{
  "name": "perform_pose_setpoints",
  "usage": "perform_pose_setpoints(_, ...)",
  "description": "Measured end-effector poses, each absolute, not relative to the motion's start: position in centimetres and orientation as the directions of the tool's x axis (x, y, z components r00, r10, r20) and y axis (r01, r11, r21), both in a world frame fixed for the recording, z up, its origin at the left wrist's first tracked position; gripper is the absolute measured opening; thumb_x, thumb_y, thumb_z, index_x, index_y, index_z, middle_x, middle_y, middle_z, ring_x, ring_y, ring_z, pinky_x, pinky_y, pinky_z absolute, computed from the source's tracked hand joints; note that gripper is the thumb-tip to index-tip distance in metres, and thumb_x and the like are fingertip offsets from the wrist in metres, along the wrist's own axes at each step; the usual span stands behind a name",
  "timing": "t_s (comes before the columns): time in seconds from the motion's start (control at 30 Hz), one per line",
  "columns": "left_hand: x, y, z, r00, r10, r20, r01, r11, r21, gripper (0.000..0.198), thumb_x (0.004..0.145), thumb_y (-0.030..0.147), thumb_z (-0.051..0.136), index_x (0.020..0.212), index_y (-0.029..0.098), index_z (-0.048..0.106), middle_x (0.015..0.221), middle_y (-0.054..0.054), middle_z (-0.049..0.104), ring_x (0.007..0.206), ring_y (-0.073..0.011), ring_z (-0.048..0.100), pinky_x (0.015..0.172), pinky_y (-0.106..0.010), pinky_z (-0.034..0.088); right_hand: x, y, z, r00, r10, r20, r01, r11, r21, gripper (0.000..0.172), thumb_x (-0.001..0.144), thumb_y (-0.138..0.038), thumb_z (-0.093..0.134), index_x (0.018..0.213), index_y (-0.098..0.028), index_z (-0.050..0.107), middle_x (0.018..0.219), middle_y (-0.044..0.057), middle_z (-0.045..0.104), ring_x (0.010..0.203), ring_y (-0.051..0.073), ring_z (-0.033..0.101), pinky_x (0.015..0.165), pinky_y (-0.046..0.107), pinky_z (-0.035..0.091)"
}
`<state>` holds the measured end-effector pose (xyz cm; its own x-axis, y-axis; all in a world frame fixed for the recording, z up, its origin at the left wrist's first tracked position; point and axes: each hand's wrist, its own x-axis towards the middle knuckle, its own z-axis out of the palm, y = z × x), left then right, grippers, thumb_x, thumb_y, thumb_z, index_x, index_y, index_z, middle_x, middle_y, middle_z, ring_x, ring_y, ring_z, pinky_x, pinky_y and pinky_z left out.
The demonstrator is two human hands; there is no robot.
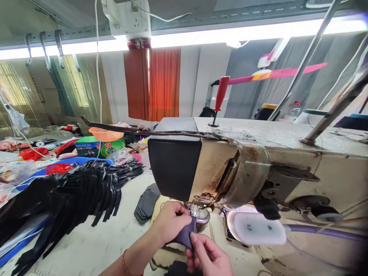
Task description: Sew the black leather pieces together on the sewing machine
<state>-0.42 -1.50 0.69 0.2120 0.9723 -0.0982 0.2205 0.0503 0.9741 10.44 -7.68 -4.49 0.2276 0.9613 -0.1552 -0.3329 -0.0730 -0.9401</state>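
Note:
A small dark purple piece of material (185, 234) is held under the head of an old sewing machine (258, 161), next to its metal presser foot (198, 214). My left hand (169, 224) is closed over the piece's upper left side. Just below, my right hand (208, 257) pinches its lower right edge with thumb and fingers. A worn cream work table (94, 245) carries the machine. A small lit lamp (254, 228) glows white just right of the presser foot.
A heap of black strips (74, 195) covers the table's left side. A stack of grey cut pieces (146, 203) lies left of the needle. Behind are an orange basket (106, 134), boxes and blue trays. A red-handled screwdriver (220, 99) stands on the machine top.

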Motion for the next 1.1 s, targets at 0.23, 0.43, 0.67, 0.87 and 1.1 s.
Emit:
perform_pose_setpoints(0.23,-0.5,-0.3,1.2,0.274,0.951,-0.144,0.071,0.129,0.989,0.026,0.063,0.026,0.059,0.084,0.013,0.069,0.077,-0.002,0.067,0.073,-0.0177,0.057,0.064,-0.026,0.04,9.9,-6.1,-4.6,0.234,0.962,-0.14,-0.384,-0.041,-0.922,0.048,0.053,-0.059,0.081,0.058,-0.014,0.066,0.044,-0.001,0.059,0.033,0.008,0.049,0.034,0.019,0.042)
perform_pose_setpoints(0.43,-0.7,-0.4,1.1,0.266,0.95,-0.163,0.021,0.163,0.986,0.025,0.064,0.026,0.062,0.084,0.013,0.07,0.074,-0.002,0.068,0.071,-0.0173,0.058,0.063,-0.026,0.041,9.4,-5.9,-5.0,0.274,0.953,-0.128,-0.37,-0.018,-0.929,0.048,0.055,-0.061,0.079,0.054,-0.016,0.062,0.043,-0.001,0.059,0.034,0.009,0.049,0.035,0.021,0.042)
perform_pose_setpoints(0.67,-0.7,-0.2,1.2,0.279,0.941,-0.192,-0.012,0.204,0.979,0.03,0.067,0.027,0.063,0.091,0.013,0.071,0.073,-0.003,0.071,0.071,-0.0188,0.06,0.064,-0.026,0.044,9.2,-5.9,-4.7,0.294,0.949,-0.117,-0.327,-0.015,-0.945,0.049,0.058,-0.062,0.076,0.052,-0.017,0.06,0.043,-0.001,0.059,0.036,0.009,0.049,0.038,0.021,0.043)
perform_pose_setpoints(0.87,-0.7,-0.3,0.9,0.276,0.946,-0.171,-0.019,0.184,0.983,0.036,0.064,0.025,0.064,0.098,0.013,0.07,0.087,-0.004,0.073,0.082,-0.0203,0.063,0.076,-0.03,0.046,8.9,-6.6,-5.2,0.283,0.952,-0.114,-0.332,-0.014,-0.943,0.049,0.057,-0.063,0.076,0.053,-0.017,0.06,0.038,-0.003,0.054,0.033,0.009,0.045,0.036,0.02,0.04)
perform_pose_setpoints(1.1,-0.5,-0.5,0.7,0.248,0.952,-0.18,-0.037,0.195,0.98,0.033,0.066,0.026,0.066,0.095,0.012,0.072,0.09,-0.007,0.074,0.084,-0.0221,0.064,0.071,-0.029,0.047,8.7,-6.6,-5.8,0.337,0.937,-0.089,-0.309,0.021,-0.951,0.051,0.056,-0.066,0.075,0.053,-0.016,0.061,0.036,-0.003,0.053,0.032,0.007,0.04,0.035,0.019,0.034)
